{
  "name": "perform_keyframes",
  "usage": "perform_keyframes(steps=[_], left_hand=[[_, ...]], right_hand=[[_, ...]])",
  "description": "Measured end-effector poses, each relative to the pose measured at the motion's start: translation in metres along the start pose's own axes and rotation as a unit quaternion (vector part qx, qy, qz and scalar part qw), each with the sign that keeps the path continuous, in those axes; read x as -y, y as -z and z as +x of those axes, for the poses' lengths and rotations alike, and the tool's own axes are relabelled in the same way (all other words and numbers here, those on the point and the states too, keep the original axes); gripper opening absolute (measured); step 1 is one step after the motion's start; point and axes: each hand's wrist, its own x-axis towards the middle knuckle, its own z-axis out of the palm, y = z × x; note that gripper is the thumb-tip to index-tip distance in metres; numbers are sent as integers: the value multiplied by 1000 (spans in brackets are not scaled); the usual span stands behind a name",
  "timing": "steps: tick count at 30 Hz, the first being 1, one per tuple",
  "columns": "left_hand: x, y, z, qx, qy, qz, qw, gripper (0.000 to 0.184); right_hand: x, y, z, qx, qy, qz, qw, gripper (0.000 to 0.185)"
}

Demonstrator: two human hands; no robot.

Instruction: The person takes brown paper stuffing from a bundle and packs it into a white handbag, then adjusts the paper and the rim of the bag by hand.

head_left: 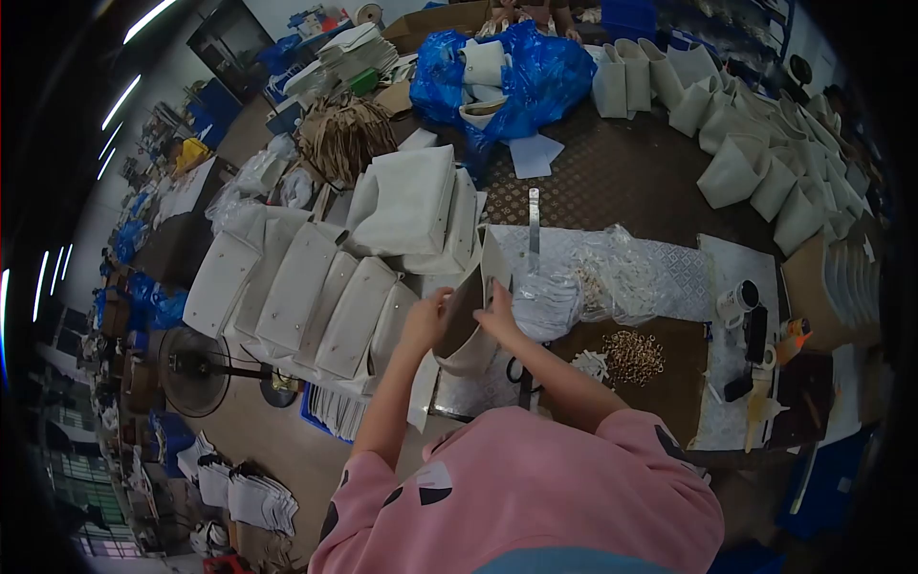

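Note:
Between my two hands stands a cream-white bag [467, 359] with its mouth open towards me and a dark inside. My left hand [427, 320] has its fingers closed around the bag's left edge. At the right edge my right hand [496, 314] grips the rim, thumb on the inner side and fingers partly hidden. Just left of the bag lies a row of similar white bags [298, 292] with small metal studs. Behind them rests a stack of white bags [402, 201].
A steel ruler [534, 234] and clear plastic bags of small parts [617, 277] lie ahead on the right. Nearer are gold-coloured rings [633, 358] and a white mug [736, 302]. Blue plastic wrapping [550, 81] and upright bags [736, 167] occupy the far side. A fan [196, 371] stands left.

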Motion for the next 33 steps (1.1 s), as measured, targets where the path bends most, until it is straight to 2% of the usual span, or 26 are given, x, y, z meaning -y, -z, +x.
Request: perform_keyframes(steps=[1, 2, 5, 6, 9, 10, 11, 12, 13, 15, 16, 19, 20, 22, 24, 25, 26, 29, 31, 32, 33], left_hand=[[12, 6, 3, -35, 1, 50, 998, 41], [4, 23, 2, -47, 53, 86, 994, 33], [24, 47, -5, -89, 94, 74, 989, 32], [36, 45, -6, -91, 93, 86, 988, 32], [19, 46, -9, -98, 158, 94, 978, 31], [17, 52, -11, -48, 148, 140, 978, 33], [29, 58, -8, 21, 79, 38, 996, 35], [47, 67, -5, 87, 4, -62, 994, 36], [53, 77, 0, 150, -75, -158, 973, 38], [51, 102, 23, 164, -9, -305, 938, 39], [46, 121, 40, 171, 19, -376, 911, 39], [34, 167, 114, -36, -31, -338, 940, 35], [34, 183, 144, -71, -57, -309, 947, 32], [38, 210, 211, -142, -84, -282, 945, 27], [61, 230, 288, -211, -79, -249, 942, 25], [77, 236, 328, -242, -73, -211, 944, 24], [91, 239, 365, -270, -65, -174, 945, 23], [134, 263, 440, -277, -35, -22, 960, 27], [165, 279, 484, -275, 3, 13, 961, 28], [182, 287, 506, -272, 21, 30, 961, 28], [201, 292, 527, -269, 41, 47, 961, 28]], right_hand=[[6, 12, -2, 16, -35, 19, 999, 83], [11, 24, -3, 5, -33, 54, 998, 81], [30, 55, -15, -13, 6, 128, 992, 78], [34, 61, -17, -13, 40, 130, 991, 78], [39, 70, -19, -39, 69, 172, 982, 74], [45, 71, -21, -36, 53, 171, 983, 74], [52, 72, -22, -34, 38, 169, 984, 74], [59, 73, -20, -33, 26, 168, 985, 73], [66, 73, -18, -12, 37, 108, 993, 74], [74, 73, -16, 27, 57, -14, 998, 75], [67, 71, -14, 40, 39, 18, 998, 75], [48, 73, 0, 73, -19, 127, 989, 73], [48, 77, 3, 81, -45, 171, 981, 71], [46, 88, 13, 147, -34, 136, 979, 68], [80, 96, 11, 197, -3, -52, 979, 63], [70, 100, 8, 199, -109, 103, 968, 65], [67, 102, 4, 191, -100, 95, 972, 65], [68, 109, -4, 112, -164, 274, 941, 60], [47, 113, -6, 59, -130, 464, 874, 65], [41, 116, -6, -49, -161, 458, 873, 71], [33, 122, -1, -93, -136, 496, 853, 68]])
